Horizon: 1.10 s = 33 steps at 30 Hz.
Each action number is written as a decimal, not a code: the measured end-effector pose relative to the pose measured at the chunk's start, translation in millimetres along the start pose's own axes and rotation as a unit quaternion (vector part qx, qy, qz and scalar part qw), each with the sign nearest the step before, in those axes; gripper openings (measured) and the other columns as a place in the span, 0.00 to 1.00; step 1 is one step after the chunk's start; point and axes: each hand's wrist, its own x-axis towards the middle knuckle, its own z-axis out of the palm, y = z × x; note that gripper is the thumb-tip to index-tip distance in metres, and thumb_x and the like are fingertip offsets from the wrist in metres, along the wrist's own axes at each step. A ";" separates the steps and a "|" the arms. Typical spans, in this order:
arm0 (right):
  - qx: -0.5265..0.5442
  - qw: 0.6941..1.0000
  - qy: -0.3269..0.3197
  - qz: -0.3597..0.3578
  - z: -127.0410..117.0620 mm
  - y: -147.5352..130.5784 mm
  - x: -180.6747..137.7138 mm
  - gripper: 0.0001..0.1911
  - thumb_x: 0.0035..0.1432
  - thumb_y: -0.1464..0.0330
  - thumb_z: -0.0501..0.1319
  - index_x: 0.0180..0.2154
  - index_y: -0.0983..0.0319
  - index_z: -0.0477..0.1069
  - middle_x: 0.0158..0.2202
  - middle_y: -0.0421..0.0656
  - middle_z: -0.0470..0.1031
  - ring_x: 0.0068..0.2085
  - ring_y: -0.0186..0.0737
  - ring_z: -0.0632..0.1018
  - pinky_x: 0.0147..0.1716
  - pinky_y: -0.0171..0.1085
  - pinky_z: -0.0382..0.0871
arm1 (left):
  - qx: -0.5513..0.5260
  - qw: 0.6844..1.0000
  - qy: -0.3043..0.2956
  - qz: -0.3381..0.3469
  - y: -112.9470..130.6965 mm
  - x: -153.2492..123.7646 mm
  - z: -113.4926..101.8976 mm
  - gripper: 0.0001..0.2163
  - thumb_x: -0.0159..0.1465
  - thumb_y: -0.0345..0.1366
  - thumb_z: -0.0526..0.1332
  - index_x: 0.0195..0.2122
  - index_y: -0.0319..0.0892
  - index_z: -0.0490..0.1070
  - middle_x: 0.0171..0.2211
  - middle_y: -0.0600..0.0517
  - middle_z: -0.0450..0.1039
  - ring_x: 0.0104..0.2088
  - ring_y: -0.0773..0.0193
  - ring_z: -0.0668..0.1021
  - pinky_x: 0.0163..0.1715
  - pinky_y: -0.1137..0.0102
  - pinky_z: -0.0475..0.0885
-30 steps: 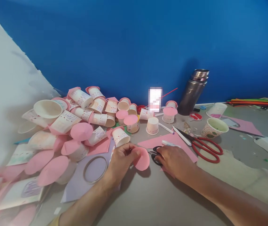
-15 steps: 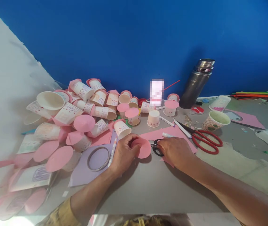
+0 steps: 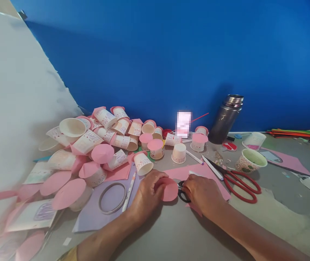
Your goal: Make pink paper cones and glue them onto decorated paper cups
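Observation:
Between thumb and fingers, my left hand [image 3: 149,195] pinches a pink paper circle [image 3: 170,190] above the grey table. My right hand [image 3: 202,194] is closed on small black-handled scissors [image 3: 184,195], whose blades point left at the circle's right edge; part of the handle is hidden by the fingers. Beneath and behind my right hand lies a pink paper sheet [image 3: 176,171]. An upturned white paper cup [image 3: 179,153] with a patterned band stands just behind my hands. A white marker [image 3: 129,194] rests left of my left hand on purple paper [image 3: 89,217].
Decorated paper cups with pink tops [image 3: 102,154] are heaped at the left. A tape roll [image 3: 112,197] lies on the purple paper. Large red-handled scissors [image 3: 243,185], a patterned cup [image 3: 251,161] and a cloth [image 3: 282,217] are on the right. A dark flask [image 3: 225,121] stands by the blue wall.
The camera view has tilted up, so things sit lower in the picture. Both hands keep hold of the paper circle and the scissors, with little other visible change.

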 end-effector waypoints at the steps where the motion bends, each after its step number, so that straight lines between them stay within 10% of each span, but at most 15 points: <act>1: 0.004 1.000 0.007 0.003 -1.4 -0.3 -0.4 0.12 0.66 0.68 0.59 0.33 0.58 0.80 0.37 0.44 0.81 0.34 0.40 0.81 0.27 0.36 0.56 | 0.007 1.000 -0.001 0.010 -1.1 -0.7 -0.3 0.13 0.60 0.26 0.55 0.41 0.45 0.76 0.40 0.49 0.80 0.42 0.59 0.80 0.45 0.65 0.75; 5: 0.124 0.988 0.086 -0.041 -6.5 -3.5 -6.0 0.18 0.73 0.67 0.49 0.41 0.57 0.78 0.37 0.43 0.80 0.36 0.38 0.80 0.32 0.35 0.62 | 0.034 0.997 -0.004 0.070 -5.6 -3.5 -1.0 0.14 0.61 0.23 0.54 0.43 0.43 0.75 0.38 0.48 0.79 0.39 0.61 0.80 0.40 0.66 0.76; 11: 0.163 0.967 0.145 -0.130 5.2 -10.4 -10.9 0.08 0.64 0.66 0.60 0.33 0.59 0.76 0.31 0.41 0.78 0.32 0.38 0.77 0.31 0.36 0.59 | 0.052 0.985 -0.009 0.164 -8.4 -8.7 5.2 0.13 0.65 0.22 0.53 0.43 0.40 0.75 0.35 0.47 0.77 0.34 0.62 0.78 0.35 0.70 0.74; 21: 0.097 0.954 0.244 -0.147 15.8 -7.9 -7.1 0.11 0.65 0.69 0.59 0.29 0.59 0.72 0.26 0.39 0.75 0.27 0.36 0.74 0.28 0.36 0.54 | 0.159 0.981 -0.042 0.108 -10.1 -9.8 4.8 0.13 0.67 0.31 0.59 0.24 0.40 0.73 0.23 0.51 0.73 0.25 0.64 0.73 0.27 0.69 0.61; 33: 0.075 0.917 0.311 -0.239 13.9 -7.5 -4.6 0.18 0.69 0.73 0.52 0.25 0.59 0.65 0.22 0.38 0.72 0.24 0.34 0.72 0.27 0.36 0.55 | 0.003 0.999 -0.036 0.031 1.7 -9.5 3.3 0.10 0.64 0.30 0.57 0.36 0.43 0.80 0.32 0.49 0.81 0.33 0.62 0.79 0.34 0.71 0.71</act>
